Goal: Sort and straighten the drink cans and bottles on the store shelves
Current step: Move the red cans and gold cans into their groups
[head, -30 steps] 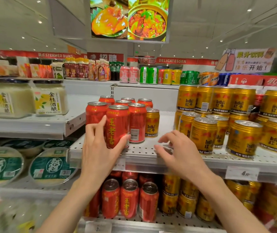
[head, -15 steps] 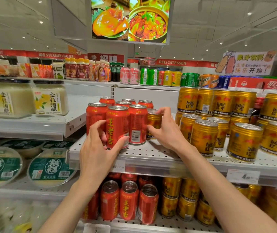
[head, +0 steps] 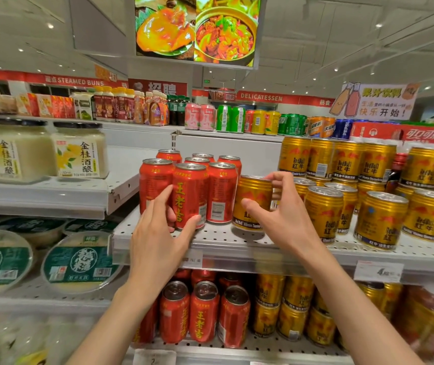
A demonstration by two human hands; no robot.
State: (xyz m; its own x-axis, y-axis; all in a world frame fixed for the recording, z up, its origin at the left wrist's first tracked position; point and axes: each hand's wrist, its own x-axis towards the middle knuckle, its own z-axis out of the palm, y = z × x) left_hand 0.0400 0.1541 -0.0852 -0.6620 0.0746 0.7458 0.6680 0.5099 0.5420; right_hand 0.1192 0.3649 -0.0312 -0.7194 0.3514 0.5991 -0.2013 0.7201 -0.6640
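While left hand (head: 158, 243) fingers curl round front red can (head: 190, 196), right hand (head: 284, 219) pinches gold can (head: 251, 202) between thumb and fingertips.

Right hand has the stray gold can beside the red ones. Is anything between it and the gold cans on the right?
Nothing visible. The right hand holds the gold can at the shelf front, beside the red cans. Bare shelf lies between it and the nearest gold cans, though the hand hides part of that gap.
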